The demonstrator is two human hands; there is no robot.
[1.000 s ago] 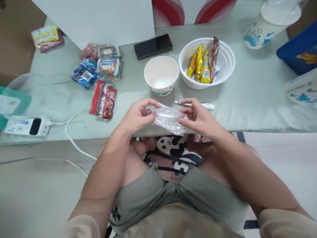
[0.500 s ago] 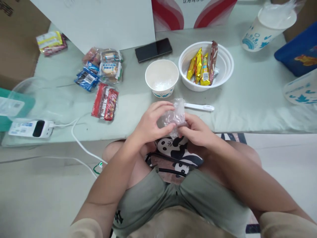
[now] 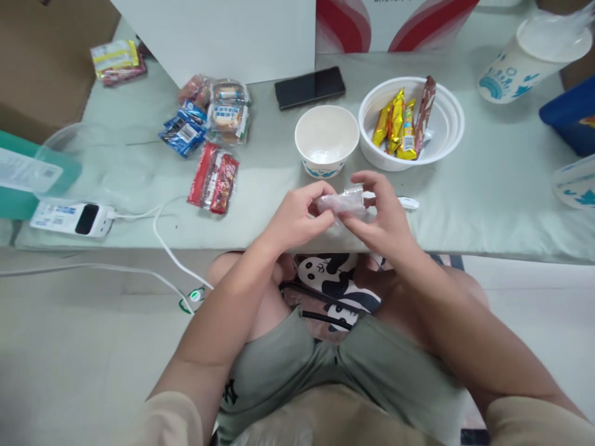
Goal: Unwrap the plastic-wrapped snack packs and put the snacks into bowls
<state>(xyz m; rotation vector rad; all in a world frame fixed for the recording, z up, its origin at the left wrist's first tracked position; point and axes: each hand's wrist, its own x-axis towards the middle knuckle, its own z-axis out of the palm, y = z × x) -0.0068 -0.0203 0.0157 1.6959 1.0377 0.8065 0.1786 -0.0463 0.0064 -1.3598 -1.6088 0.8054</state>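
Observation:
Between my two hands is a crumpled clear plastic wrapper [image 3: 346,201], held over the table's front edge. My left hand [image 3: 302,217] pinches its left end between thumb and fingers. My right hand [image 3: 383,214] has its thumb at the wrapper's lower edge and its index finger raised above the right end. Just beyond them stands a white paper bowl [image 3: 327,137] with blue print and something clear at its bottom. A white plastic utensil [image 3: 409,203] lies partly hidden behind my right hand.
A white plastic bowl [image 3: 449,133] holds yellow packets and a brown one. A black phone [image 3: 310,88] lies behind the paper bowl. Left are a red packet [image 3: 214,178], blue packets [image 3: 183,133] and a white power bank [image 3: 72,218] with a cable. A paper cup [image 3: 515,68] stands far right.
The wrapper has gone from spread upright to a narrower, flatter bundle. My right hand has opened wider and risen slightly. The whole scene has shifted right as the camera turned.

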